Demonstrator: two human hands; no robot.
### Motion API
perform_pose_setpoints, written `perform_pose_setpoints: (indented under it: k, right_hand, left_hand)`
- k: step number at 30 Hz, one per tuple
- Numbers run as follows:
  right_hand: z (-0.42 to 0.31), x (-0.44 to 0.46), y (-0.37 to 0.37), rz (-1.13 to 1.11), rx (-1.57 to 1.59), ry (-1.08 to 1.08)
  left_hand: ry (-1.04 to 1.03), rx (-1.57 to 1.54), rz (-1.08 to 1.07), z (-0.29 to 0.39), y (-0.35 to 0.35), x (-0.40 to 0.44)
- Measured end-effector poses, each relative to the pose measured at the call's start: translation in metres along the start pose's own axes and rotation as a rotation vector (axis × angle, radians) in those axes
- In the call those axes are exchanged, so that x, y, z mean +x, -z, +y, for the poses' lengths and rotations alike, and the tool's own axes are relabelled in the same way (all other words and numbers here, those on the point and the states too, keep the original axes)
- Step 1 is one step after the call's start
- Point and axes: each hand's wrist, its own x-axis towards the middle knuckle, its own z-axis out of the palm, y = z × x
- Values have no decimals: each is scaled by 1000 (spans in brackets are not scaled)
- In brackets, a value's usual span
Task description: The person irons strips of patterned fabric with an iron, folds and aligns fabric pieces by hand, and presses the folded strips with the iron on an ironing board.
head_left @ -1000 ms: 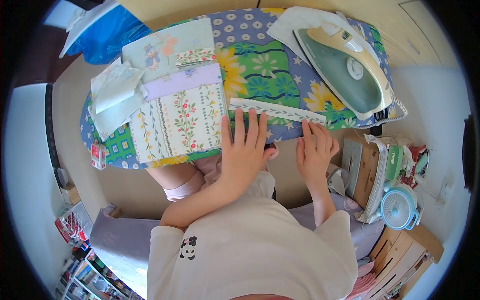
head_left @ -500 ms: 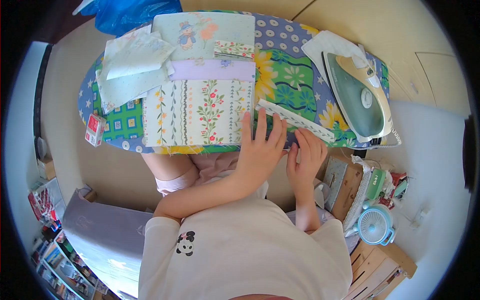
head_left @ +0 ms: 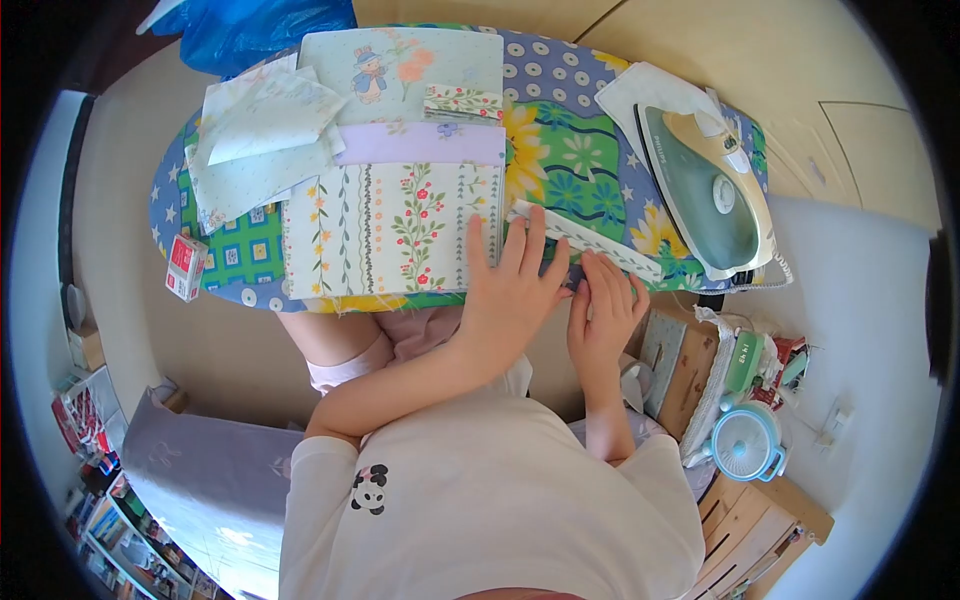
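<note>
My left hand [head_left: 512, 300] lies with spread fingers across the right edge of a white floral-striped fabric [head_left: 380, 230] and the near end of a narrow folded strip with a leaf print [head_left: 600, 243]. My right hand [head_left: 605, 310] is beside it, its fingers bent and close together at the strip's lower edge. A small dark object [head_left: 574, 276] shows between the two hands, at my right thumb and fingertips; its kind is too hidden to tell. Above the striped fabric lie a lilac band [head_left: 380, 145] and a small folded floral piece [head_left: 463, 102].
An iron [head_left: 705, 190] rests on a white cloth at the right end of the patterned ironing board [head_left: 570, 70]. Pale fabric pieces [head_left: 270, 130] are piled at the left, near a small red-and-white box [head_left: 186, 268]. A blue plastic bag [head_left: 265, 35] is behind. A small fan [head_left: 746, 442] stands lower right.
My left hand has shifted slightly left and down, its fingers spreading wider over the striped fabric. The dark object between my hands now shows. The whole view has shifted slightly.
</note>
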Motion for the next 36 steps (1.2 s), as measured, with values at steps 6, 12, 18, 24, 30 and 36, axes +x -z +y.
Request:
perform_pose_setpoints:
  k: [6, 12, 18, 24, 30, 36]
  right_hand:
    - [1, -3, -1, 24, 6, 21]
    - [4, -6, 2, 45, -16, -3]
    - [9, -6, -1, 10, -21, -20]
    - [10, -5, -2, -32, -2, -46]
    - [11, -3, -1, -50, -8, -46]
    - [10, -4, 1, -88, -4, -62]
  left_hand:
    - [-16, -23, -17, -1, 1, -1]
    - [-22, -25, -18, 0, 4, 0]
    - [-37, -17, -45, 0, 5, 3]
    - [-93, -34, -60, 5, -5, -3]
    - [-63, -49, -83, 5, -1, 1]
    - [-59, -85, -73, 5, 2, 1]
